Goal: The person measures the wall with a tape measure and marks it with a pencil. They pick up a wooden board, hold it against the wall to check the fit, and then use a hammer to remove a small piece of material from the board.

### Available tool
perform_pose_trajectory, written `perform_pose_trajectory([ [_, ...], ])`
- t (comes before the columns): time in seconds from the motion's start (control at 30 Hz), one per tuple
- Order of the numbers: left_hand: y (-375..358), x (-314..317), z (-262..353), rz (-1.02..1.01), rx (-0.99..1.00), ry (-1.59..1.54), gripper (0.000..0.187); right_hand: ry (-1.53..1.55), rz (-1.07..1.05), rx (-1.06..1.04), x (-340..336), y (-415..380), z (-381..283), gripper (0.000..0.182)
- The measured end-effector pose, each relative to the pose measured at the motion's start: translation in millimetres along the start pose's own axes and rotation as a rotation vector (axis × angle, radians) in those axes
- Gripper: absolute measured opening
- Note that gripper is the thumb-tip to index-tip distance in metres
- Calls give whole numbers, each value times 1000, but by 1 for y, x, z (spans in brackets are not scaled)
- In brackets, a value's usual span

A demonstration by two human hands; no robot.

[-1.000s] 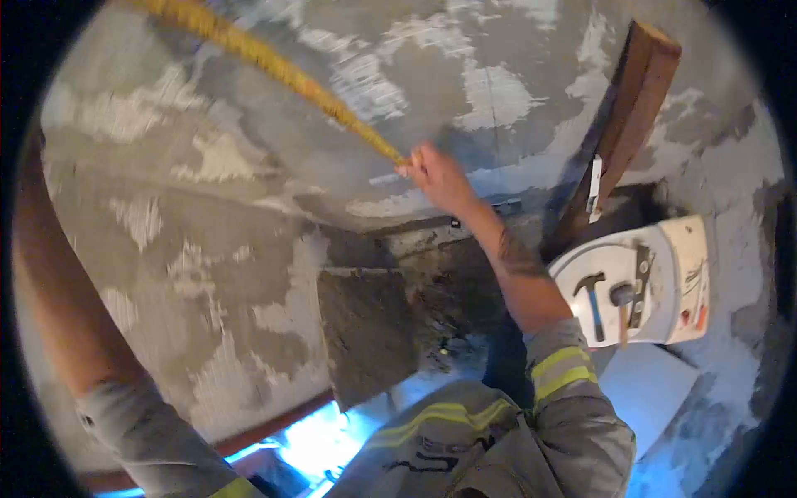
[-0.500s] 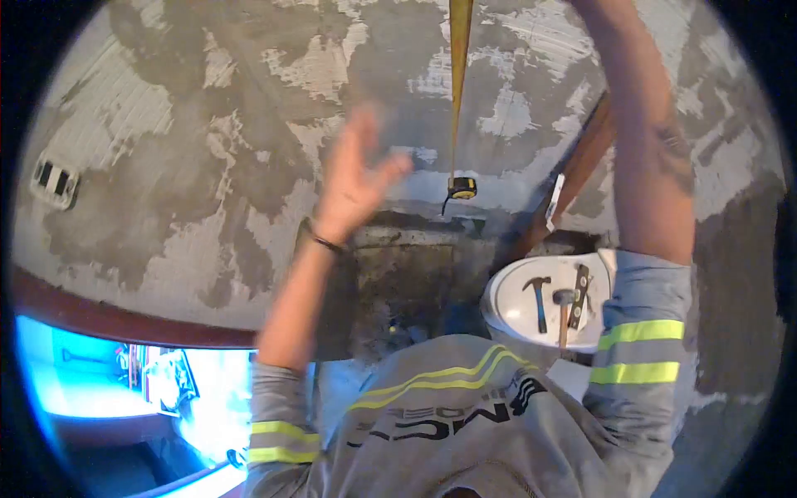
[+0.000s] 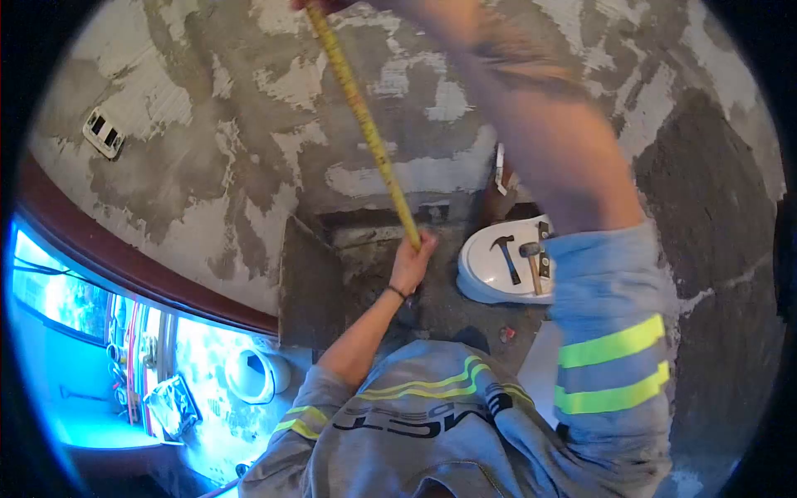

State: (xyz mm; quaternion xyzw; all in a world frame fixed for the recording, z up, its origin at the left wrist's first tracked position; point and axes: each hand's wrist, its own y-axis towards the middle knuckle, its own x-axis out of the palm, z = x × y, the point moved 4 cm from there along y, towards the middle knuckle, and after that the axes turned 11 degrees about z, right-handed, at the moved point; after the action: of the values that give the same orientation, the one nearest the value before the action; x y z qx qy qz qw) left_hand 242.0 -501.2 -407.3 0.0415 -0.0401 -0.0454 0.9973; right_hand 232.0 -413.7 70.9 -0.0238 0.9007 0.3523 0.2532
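Note:
A yellow tape measure runs slantwise down the patchy plastered wall. My left hand grips its lower end in front of a dark recess at the wall's base. My right arm is raised and blurred. My right hand is mostly cut off at the top edge, where it meets the tape's upper end. Grey sleeves with yellow reflective bands cover both upper arms.
A white toilet to the right carries two hammers and another tool. A grey slab leans left of the recess. A socket plate sits upper left, a dark red frame below it, and a white pipe fitting below that.
My left hand was open and raised beside the hanging tape; it has dropped and closed on the tape's lower end. The tape now slants instead of hanging straight, and the view has shifted.

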Motion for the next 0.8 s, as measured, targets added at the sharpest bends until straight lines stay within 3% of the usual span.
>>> perform_pose_trajectory([
  [0.07, -30, 14, 7, 89, 90, -52, 21, -149, -30, -69, 2, 0, 17, 17],
  [0.13, -56, 26, 23, 281, -70, -380, 19, 189, -103, -104, -1, -11, 35, 32],
  [0.2, -64, 50, 35, 379, -27, -402, 21, 24, -7, -367, -42, -60, 42, 76],
  [0.23, -66, 60, 45, 472, 22, -419, 23, -185, -37, -301, -67, -102, 51, 33],
  [0.27, -67, 70, 61, 477, -22, -365, 27, -148, 118, -237, -81, -141, 99, 37],
  [0.3, -69, 81, 76, 471, -14, -368, 27, 9, 49, -123, -92, -188, 146, 38],
  [0.33, -70, 90, 91, 513, 26, -388, 29, 291, 93, 143, -104, -256, 176, 42],
  [0.37, -68, 101, 106, 557, 71, -418, 31, 407, -54, 367, -106, -314, 207, 65],
  [0.4, -66, 114, 119, 587, 78, -434, 33, 281, -18, 246, -99, -375, 250, 77],
  [0.47, -68, 145, 145, 611, 94, -416, 35, 317, 42, 374, -83, -466, 281, 68],
  [0.5, -66, 160, 155, 600, 95, -449, 36, 445, 186, 267, -75, -484, 287, 67],
  [0.63, -60, 215, 178, 633, 122, -510, 35, 458, 428, 284, -99, -487, 271, 50],
  [0.7, -57, 231, 191, 623, 158, -531, 35, 307, 398, 246, -128, -483, 266, 40],
  [0.77, -51, 240, 210, 513, 200, -326, 37, 457, 355, 203, -152, -483, 267, 35],
  [0.8, -50, 243, 219, 404, 238, -235, 37, 682, 307, 237, -160, -486, 269, 28],
])
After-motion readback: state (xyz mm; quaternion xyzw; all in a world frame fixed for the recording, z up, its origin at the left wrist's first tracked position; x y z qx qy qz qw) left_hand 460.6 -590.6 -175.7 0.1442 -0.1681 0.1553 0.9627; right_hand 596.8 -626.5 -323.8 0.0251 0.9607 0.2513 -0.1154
